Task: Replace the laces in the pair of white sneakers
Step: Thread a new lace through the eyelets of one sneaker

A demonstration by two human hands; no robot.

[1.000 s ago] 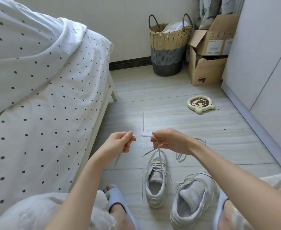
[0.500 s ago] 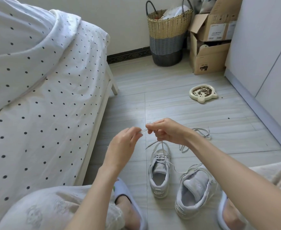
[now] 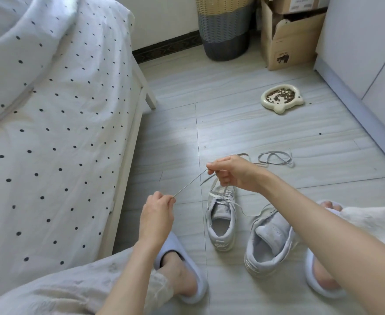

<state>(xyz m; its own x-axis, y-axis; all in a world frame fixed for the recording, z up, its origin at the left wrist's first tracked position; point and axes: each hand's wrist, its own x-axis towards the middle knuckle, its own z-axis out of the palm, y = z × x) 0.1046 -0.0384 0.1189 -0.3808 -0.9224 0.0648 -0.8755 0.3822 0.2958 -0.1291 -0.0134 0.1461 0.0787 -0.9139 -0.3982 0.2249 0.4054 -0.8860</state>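
Both hands pinch one lace (image 3: 188, 184), left hand (image 3: 157, 212) low, right hand (image 3: 234, 171) above the sneaker (image 3: 221, 221).

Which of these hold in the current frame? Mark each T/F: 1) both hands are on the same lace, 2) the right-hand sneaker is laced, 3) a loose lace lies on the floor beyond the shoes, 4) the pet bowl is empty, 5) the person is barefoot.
1. True. The left hand pinches one end of the lace and the right hand holds it further along, above the left sneaker.
2. False. The right sneaker shows no lacing; its tongue stands open.
3. True. A loose lace lies on the floor past the right hand.
4. False. The pet bowl holds kibble.
5. False. Both feet are in slippers.
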